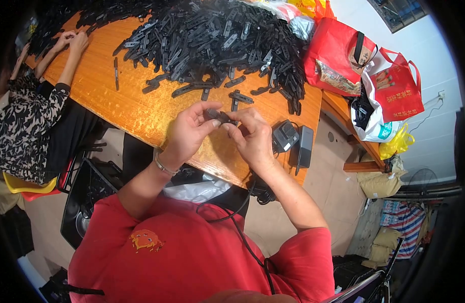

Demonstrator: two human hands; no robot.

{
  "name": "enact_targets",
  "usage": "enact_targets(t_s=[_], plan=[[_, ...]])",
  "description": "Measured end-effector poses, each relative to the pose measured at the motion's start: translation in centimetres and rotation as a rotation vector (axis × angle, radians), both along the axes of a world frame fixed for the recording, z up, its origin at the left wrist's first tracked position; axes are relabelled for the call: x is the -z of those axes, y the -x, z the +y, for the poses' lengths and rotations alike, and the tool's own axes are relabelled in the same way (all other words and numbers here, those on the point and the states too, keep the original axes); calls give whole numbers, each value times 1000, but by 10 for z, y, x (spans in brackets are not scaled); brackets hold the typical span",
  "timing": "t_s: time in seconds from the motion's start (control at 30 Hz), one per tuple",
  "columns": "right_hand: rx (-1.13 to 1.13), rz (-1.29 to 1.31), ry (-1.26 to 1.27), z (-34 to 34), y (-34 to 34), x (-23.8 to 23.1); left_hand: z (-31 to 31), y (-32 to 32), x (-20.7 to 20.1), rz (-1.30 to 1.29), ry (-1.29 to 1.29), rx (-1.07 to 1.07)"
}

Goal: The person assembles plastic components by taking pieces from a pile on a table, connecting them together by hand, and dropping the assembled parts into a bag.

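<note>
Both my hands meet over the near edge of the wooden table (141,108). Between my fingertips is a small black plastic part (219,116). My left hand (189,129) pinches one end of it, thumb against fingers. On the other end, my right hand (252,134) closes with thumb and forefinger. What exactly the part is cannot be made out. Just beyond my fingers lie a few loose black plastic pieces (241,97). A large heap of similar long black pieces (202,40) covers the far side of the table.
A black pen (116,73) lies left of the heap. Black adapter-like boxes (304,146) sit by my right wrist. Red bags (333,55) stand at the right. Another person's hands (73,41) work at the far left. A black cable (237,222) crosses my chest.
</note>
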State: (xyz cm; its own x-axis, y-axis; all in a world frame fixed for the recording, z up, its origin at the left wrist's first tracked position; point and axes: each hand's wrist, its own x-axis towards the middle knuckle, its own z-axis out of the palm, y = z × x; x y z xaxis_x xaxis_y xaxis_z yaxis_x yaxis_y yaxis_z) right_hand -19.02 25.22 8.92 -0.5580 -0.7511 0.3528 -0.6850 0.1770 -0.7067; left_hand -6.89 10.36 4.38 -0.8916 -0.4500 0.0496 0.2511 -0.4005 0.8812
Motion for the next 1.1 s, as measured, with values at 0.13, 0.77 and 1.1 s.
enact_targets(t_s=[0.13,0.77,1.1], plan=[[-3,-23,-44,-2,-4,-8,3,-3,-4,-7,119,-65],[-103,77,-135,-7,-7,21,11,-17,-5,-56,394,-155],[-382,10,-540,10,-4,-5,7,-74,14,-236,808,112]])
